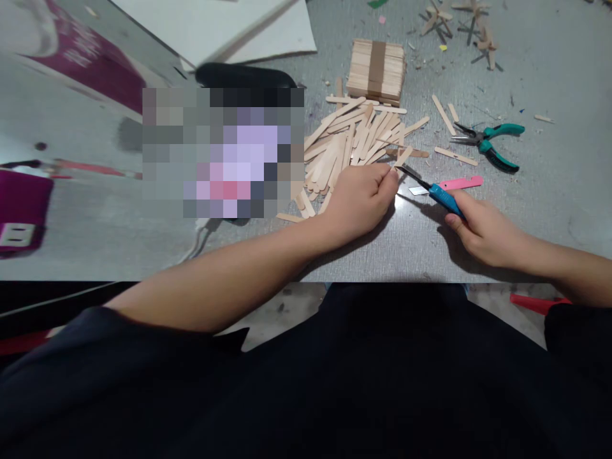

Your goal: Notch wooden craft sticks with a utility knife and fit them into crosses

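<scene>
My left hand [366,197] is closed, its thumb and fingers pinching a wooden craft stick [405,155] that pokes up past the fingertips. In my right hand [485,229] is a blue-handled craft knife [444,199], its narrow dark blade reaching to the left fingertips and the stick. Whether the blade cuts into the wood is too small to tell. Just beyond the knife lies a pink razor [461,184] with a bare metal blade. Loose craft sticks [335,150] are heaped beside and behind my left hand, which hides part of them.
A banded bundle of sticks [361,70] stands behind the heap. Green-handled pliers [497,143] lie at the right, near several loose sticks. Small wooden star-shaped pieces [437,19] are at the back. A black case [246,74] and a blurred-out patch are at the left.
</scene>
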Motion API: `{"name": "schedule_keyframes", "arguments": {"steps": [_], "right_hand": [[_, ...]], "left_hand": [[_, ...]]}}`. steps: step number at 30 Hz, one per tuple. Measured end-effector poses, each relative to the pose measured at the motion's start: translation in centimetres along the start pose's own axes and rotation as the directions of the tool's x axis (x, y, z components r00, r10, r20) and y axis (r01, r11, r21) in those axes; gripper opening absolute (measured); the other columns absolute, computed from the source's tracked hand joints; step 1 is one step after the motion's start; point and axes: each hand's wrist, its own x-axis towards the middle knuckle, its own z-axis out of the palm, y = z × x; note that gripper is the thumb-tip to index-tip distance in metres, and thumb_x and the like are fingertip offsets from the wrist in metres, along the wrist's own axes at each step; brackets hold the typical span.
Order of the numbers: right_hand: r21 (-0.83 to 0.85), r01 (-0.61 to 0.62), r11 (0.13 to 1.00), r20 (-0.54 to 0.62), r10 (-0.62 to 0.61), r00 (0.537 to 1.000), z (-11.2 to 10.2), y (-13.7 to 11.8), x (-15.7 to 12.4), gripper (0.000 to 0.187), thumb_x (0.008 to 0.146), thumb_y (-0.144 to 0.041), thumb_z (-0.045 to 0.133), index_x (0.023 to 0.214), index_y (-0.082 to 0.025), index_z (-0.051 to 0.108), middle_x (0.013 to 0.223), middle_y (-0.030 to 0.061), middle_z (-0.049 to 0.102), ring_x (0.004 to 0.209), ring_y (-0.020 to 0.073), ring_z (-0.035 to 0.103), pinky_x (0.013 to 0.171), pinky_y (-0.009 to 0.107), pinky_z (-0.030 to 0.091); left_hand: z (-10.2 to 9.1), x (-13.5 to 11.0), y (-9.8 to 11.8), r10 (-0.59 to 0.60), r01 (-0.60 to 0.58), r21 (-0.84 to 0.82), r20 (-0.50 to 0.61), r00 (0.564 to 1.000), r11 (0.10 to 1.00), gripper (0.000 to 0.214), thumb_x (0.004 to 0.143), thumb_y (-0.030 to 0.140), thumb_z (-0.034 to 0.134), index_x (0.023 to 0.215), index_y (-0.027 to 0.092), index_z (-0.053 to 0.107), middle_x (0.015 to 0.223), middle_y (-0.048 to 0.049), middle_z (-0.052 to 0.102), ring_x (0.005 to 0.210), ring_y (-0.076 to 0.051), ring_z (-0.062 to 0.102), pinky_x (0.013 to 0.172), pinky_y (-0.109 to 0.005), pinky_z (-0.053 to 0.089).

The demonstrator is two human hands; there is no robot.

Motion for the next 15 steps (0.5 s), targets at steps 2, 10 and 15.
{"name": "schedule_keyframes", "arguments": {"steps": [2, 10, 15], "right_hand": [[0.022, -0.015, 1.0, 0.018, 0.015, 1.0, 0.0, -0.1, 0.0, 0.035, 0.112, -0.051, 0.039, 0.121, -0.023, 0.056, 0.099, 0.0131, 0.074, 0.084, 0.0322, 0.065, 0.075, 0.043, 0.044], [0.107, -0.031, 0.994, 0.01, 0.03, 0.999, 0.5, 0.0, 0.3, 0.022, 0.11, -0.048, 0.045, 0.113, -0.027, 0.051, 0.1, 0.011, 0.072, 0.085, 0.0304, 0.062, 0.077, 0.042, 0.042], [0.13, -0.04, 0.991, 0.054, 0.033, 0.998, 0.1, 0.1, 0.7, 0.02, 0.11, -0.045, 0.047, 0.112, -0.026, 0.054, 0.104, 0.0107, 0.073, 0.09, 0.0302, 0.064, 0.081, 0.043, 0.044]], "left_hand": [[0.0, 0.0, 0.0, -0.007, 0.006, 0.043, 0.016, 1.0, 0.999, 0.046, 0.11, 0.031, 0.048, 0.068, 0.027, 0.032, 0.063, 0.0006, 0.042, 0.065, -0.018, 0.044, 0.07, -0.04, 0.031], [0.0, 0.0, 0.6, -0.115, 0.091, 0.244, 0.086, 0.99, 0.965, 0.043, 0.113, 0.038, 0.044, 0.072, 0.027, 0.036, 0.069, -0.0037, 0.052, 0.071, -0.022, 0.043, 0.071, -0.041, 0.031], [-0.8, 0.3, 2.3, -0.254, 0.142, 0.467, 0.185, 0.949, 0.873, 0.043, 0.114, 0.038, 0.038, 0.083, 0.023, 0.065, 0.086, -0.0116, 0.072, 0.083, -0.026, 0.063, 0.078, -0.042, 0.039]]}}
